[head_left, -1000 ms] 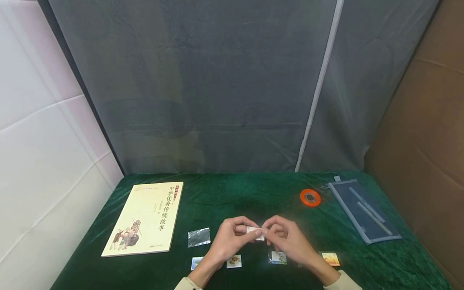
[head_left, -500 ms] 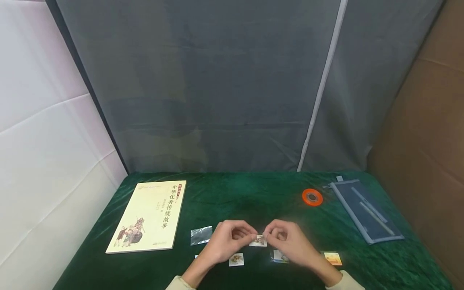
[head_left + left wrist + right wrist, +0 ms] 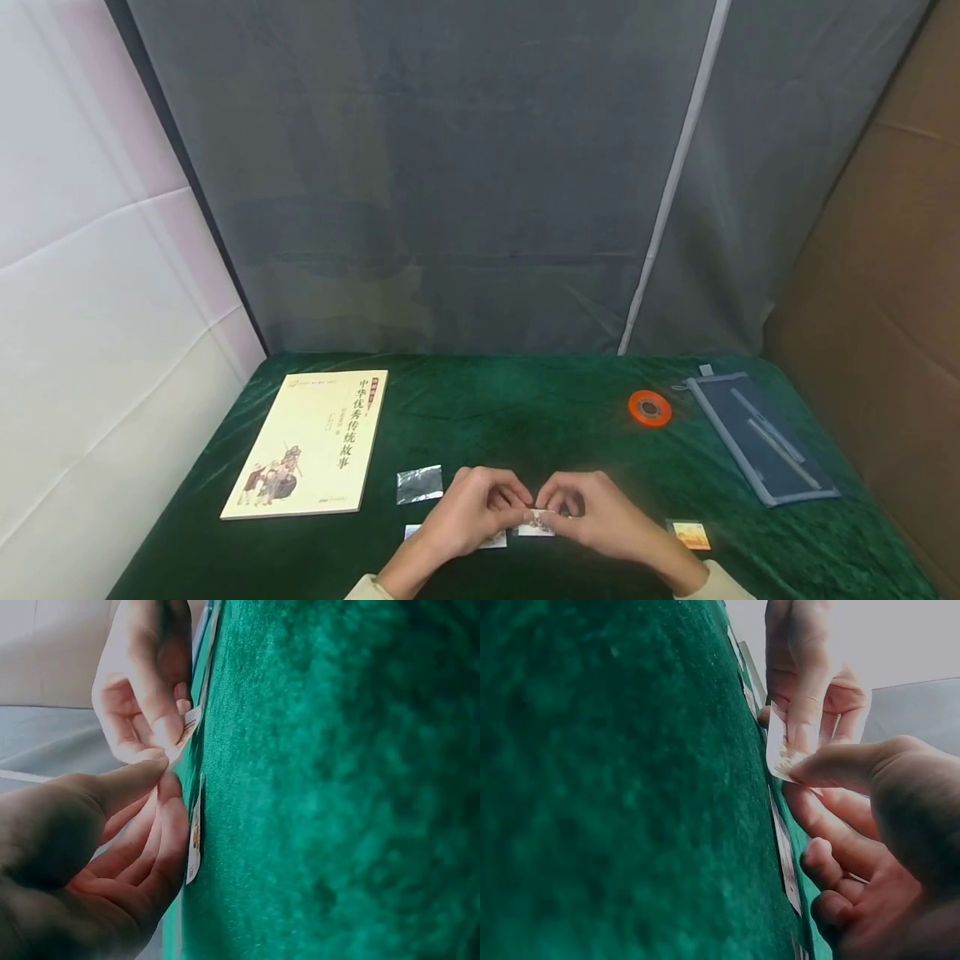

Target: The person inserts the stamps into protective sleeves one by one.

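Observation:
Near the table's front middle, both hands pinch one small white-bordered picture stamp [image 3: 536, 527] by its upper part. My left hand [image 3: 474, 510] has it between thumb and forefinger on the left, my right hand [image 3: 600, 518] likewise on the right. In the right wrist view the stamp [image 3: 775, 750] looks slightly bent, just above the cloth. Another stamp [image 3: 495, 542] lies partly hidden by the left hand, and a further one [image 3: 411, 531] shows beside the left forearm. Right of the right forearm lies an orange stamp [image 3: 690, 535] in a clear sleeve.
A shiny clear sleeve [image 3: 420, 485] lies left of the hands. Farther left is a cream book [image 3: 307, 442]. An orange disc with a grey centre [image 3: 649, 408] and a blue mesh zip pouch [image 3: 761, 437] with slim tools inside lie at right. Green cloth [image 3: 480, 408] covers the table.
Both hands have lowered the stamp toward the front edge and the cloth. The sleeved stamp seen earlier beside the right hand is now hidden behind it. The head view has shifted slightly.

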`<state>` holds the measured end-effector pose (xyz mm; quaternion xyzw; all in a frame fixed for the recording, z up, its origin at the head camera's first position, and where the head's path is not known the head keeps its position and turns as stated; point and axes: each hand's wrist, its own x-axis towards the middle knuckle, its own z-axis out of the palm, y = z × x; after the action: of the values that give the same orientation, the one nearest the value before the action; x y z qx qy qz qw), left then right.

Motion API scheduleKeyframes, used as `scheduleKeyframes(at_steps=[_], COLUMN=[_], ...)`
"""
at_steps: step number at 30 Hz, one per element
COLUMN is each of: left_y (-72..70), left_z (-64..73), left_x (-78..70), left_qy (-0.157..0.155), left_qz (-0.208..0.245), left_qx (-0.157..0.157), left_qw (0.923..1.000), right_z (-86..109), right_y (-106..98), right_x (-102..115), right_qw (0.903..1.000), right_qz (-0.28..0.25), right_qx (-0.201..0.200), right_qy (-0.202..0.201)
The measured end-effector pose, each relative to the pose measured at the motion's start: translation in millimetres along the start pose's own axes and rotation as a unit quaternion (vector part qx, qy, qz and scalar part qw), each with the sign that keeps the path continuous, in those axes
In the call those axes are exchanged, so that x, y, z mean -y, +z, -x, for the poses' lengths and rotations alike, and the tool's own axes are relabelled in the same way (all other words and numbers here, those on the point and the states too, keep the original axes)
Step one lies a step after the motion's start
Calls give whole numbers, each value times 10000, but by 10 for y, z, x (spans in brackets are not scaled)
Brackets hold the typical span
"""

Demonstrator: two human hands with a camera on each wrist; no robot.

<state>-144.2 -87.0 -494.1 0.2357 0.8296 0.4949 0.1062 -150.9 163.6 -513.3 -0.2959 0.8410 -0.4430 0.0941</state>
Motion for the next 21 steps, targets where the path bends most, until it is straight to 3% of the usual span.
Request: scheduleKeyframes(at_steps=[11,18,21], left_y=[-10,3,-29], left_z=[-21,-30,-29], left_x=[-71,-70,-27], left_qy=[184,381,438], left_qz=[-477,-1254,-1174], left_qx=[214,19,-56], left_qw=[9985,9914,9921], right_z=[1,20,19], right_y=[-4,3,7], right_x=[-28,-15,-6], right_qw=[9993,9978,9974], right_qz=[312,646,692], right_qx=[108,23,0], right_qy=[-161,-114,-199])
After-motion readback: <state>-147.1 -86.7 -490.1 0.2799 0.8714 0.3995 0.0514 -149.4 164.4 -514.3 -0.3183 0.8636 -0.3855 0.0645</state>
